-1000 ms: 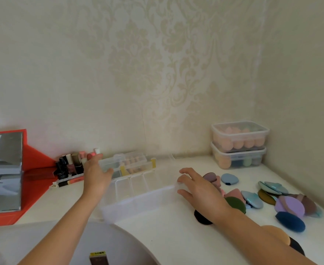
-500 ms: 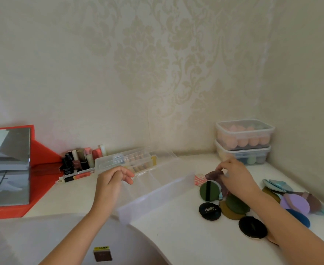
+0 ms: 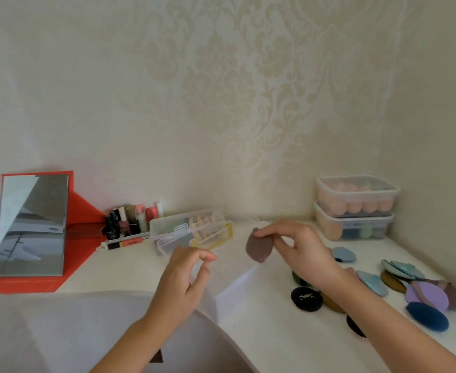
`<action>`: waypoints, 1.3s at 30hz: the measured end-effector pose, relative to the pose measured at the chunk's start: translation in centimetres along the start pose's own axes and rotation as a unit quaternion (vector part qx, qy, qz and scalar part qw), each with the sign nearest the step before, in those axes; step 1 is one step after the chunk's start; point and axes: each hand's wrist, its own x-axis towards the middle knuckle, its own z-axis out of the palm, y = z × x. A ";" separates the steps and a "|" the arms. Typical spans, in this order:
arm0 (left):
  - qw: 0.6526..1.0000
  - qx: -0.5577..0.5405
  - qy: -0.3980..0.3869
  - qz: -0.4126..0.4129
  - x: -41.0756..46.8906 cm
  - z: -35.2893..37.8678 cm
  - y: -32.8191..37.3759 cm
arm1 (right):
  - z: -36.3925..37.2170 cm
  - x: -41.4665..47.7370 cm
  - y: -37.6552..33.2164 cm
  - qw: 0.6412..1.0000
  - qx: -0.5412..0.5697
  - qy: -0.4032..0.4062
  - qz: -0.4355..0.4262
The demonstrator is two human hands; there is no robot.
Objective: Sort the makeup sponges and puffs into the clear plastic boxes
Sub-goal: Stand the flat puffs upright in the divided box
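The right hand (image 3: 305, 247) pinches the top of a brown teardrop puff (image 3: 257, 249) between thumb and fingertips, and the puff hangs free above the open clear box (image 3: 235, 289). The left hand (image 3: 184, 281) is at 8 o'clock of the puff, its fingers curled and its thumb and forefinger nearly meeting at the box's near-left rim. The plastic is too faint to tell whether they grip it. The box sits askew on the white bench (image 3: 275, 340), between the two forearms. At 4 o'clock of the right hand the loose puffs lie spread on the bench: a black puff (image 3: 306, 298) nearest, then pale blue puffs (image 3: 370, 282), a lilac puff (image 3: 431, 294) and a dark blue puff (image 3: 427, 316). At 2 o'clock two lidded boxes (image 3: 356, 208) of sponges are stacked in the corner. At 12 o'clock of the left hand lies a small organiser case (image 3: 192, 232), with nail polish bottles (image 3: 130, 222) at 11 o'clock and a mirror (image 3: 33, 224) in a red stand at 9 o'clock.
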 end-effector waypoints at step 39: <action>0.958 0.190 -0.175 0.125 0.8 3.0 3.6 | -5.5 1.2 6.5 0.809 -0.353 -0.254 0.395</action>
